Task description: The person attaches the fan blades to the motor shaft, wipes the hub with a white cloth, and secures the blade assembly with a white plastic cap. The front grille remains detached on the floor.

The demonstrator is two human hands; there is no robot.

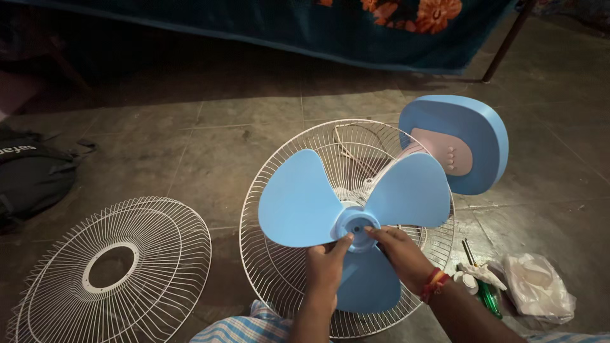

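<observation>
A light blue three-bladed fan blade [298, 206] sits on the fan's white wire rear guard [273, 279] on the floor. My left hand [327, 263] grips the lower edge of the blade's round hub [357, 226], thumb up against it. My right hand [397, 249] pinches the hub from the right; a red thread band circles its wrist. The fan's blue base [480, 133] with a pinkish control panel stands tilted behind the guard.
The detached white front guard [111, 267] lies on the floor at left. A green-handled screwdriver [486, 295], a small white part and a crumpled plastic bag [537, 286] lie at right. A dark bag [32, 178] rests far left; a bed edge is behind.
</observation>
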